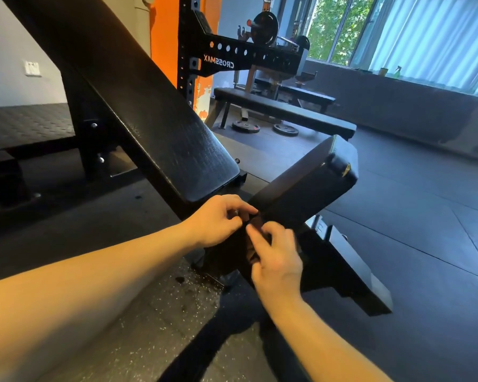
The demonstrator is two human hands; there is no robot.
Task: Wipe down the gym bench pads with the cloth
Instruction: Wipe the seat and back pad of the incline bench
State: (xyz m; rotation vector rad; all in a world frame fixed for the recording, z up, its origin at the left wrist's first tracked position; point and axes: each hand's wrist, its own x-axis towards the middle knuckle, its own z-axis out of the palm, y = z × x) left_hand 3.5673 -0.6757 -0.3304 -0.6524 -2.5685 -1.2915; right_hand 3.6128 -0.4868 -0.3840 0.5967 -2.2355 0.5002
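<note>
The dark cloth (255,224) is pinched by left hand (218,219) and right hand (277,261) beside the seat pad (301,186). It should be folded flat first.

black back pad (149,106) inclined; seat pad (301,183) tilted; dark cloth (255,226) beside it

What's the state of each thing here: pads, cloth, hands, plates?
backrest pad: steeply inclined, cloth not on it.
seat pad: tilted up, far corner worn, near edge at the hands.
cloth: dark, bunched, held between both hands.
left hand: fingers pinch the cloth.
right hand: fingers curled on the cloth.
weight plates: lying flat on the floor.
</note>
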